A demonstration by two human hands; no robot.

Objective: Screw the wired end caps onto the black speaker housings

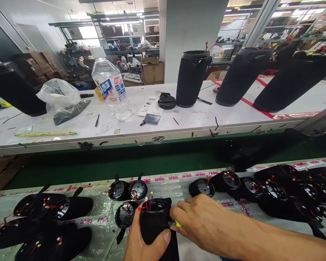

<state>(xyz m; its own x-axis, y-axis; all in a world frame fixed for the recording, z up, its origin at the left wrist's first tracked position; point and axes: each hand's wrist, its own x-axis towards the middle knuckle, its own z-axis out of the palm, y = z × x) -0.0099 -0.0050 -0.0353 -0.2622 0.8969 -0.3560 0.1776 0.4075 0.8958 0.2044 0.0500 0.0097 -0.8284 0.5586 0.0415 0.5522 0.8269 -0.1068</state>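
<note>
A black, fabric-covered speaker housing [154, 226] stands close in front of me, its open top facing up. Red and yellow wire connectors stick out of that opening. My left hand [145, 248] is wrapped round the housing, thumb on the near side and fingers on the left. At the upper right of the housing, my right hand [194, 217] is closed on a small tool with a yellow part [177, 223]. The tool's metal end meets the housing's side near the rim; its exact kind is mostly hidden by the fingers.
Several similar housings lie left [76, 208] and right [284, 195] on a plastic-covered surface [174, 188]. Across a green gap, a white bench [152, 127] carries a water bottle [111, 87], a plastic bag [59, 92], a black round part [167, 100] and upright housings [191, 79].
</note>
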